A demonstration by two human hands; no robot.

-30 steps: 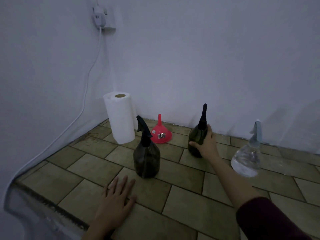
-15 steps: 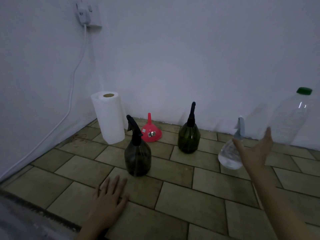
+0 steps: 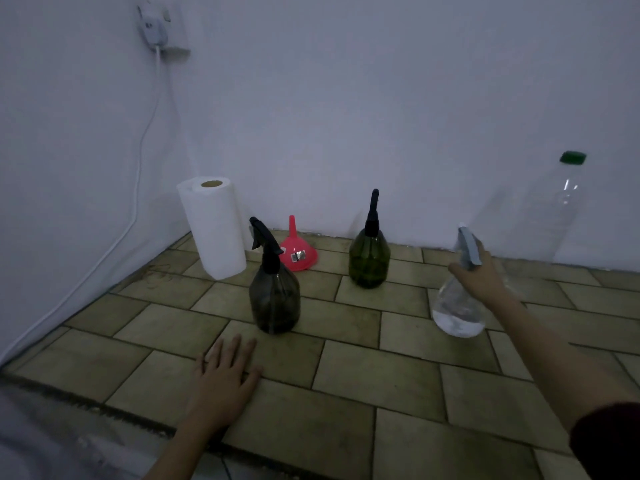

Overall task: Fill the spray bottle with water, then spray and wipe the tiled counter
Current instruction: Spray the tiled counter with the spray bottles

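Cable (image 3: 138, 174): white, hangs from a wall plug (image 3: 152, 27) down the left wall.
Paper towel roll (image 3: 214, 230): white, upright, in the back left corner of the tiled worktop (image 3: 398, 382).
Left hand (image 3: 225, 375): palm down on the tiles near the front edge, fingers (image 3: 235, 346) straight and slightly apart, holding nothing.
Dark spray bottle (image 3: 274, 299): smoky body, black trigger head, just beyond the left hand.
Funnel (image 3: 296, 251): red, mouth down, label on its side, behind the dark bottle.
Green spray bottle (image 3: 369, 258): black nozzle, near the back wall.
Clear spray bottle (image 3: 457, 306): rounded transparent body, pale grey-blue trigger head, a little water at the bottom; stands right of centre.
Right hand (image 3: 481, 278): fingers curled round the clear bottle's neck, below the trigger.
Plastic bottle (image 3: 554, 216): tall, clear, green cap, by the wall at far right.
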